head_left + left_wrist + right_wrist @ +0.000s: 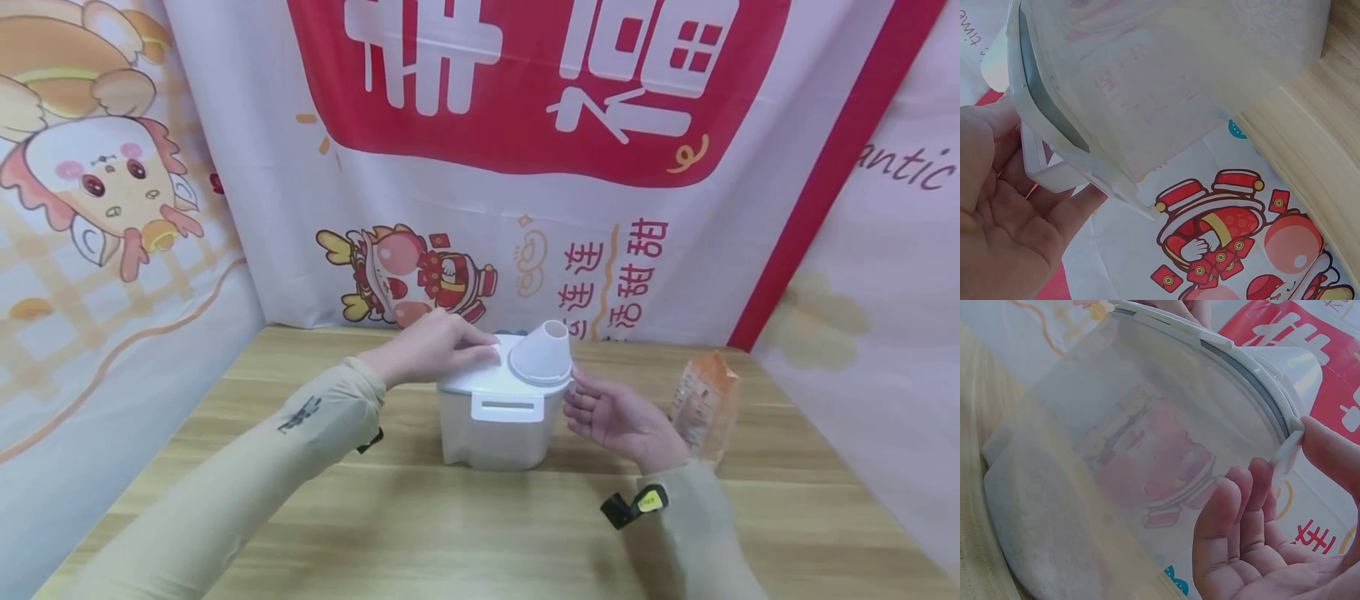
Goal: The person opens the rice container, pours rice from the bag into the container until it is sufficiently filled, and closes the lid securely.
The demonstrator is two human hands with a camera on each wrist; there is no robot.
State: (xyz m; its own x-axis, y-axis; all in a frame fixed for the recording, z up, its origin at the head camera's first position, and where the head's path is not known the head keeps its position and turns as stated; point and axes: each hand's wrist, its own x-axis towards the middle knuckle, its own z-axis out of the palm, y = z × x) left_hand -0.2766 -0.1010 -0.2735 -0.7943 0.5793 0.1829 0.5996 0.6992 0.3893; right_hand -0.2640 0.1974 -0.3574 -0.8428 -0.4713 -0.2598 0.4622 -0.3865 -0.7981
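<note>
A translucent storage box (495, 437) with a white lid (476, 382) stands upright on the table. On the lid's right half sits a white cone-shaped cup (542, 357), narrow end up. My left hand (427, 350) reaches over the lid's left side, thumb on top. In the left wrist view its fingers curl around a white side latch (1054, 178), which is swung out from the wall. At the box's right end, my right hand (618, 417) pinches another latch (1286, 455), thumb at the lid's edge and fingertips below. A slotted front latch (487, 409) faces me.
An orange and white bag (708, 408) stands on the wooden table (360, 525), right of the box and behind the right wrist. Printed cloth (270, 192) hangs along the table's back and sides. Each wrist wears a small black camera mount (618, 510).
</note>
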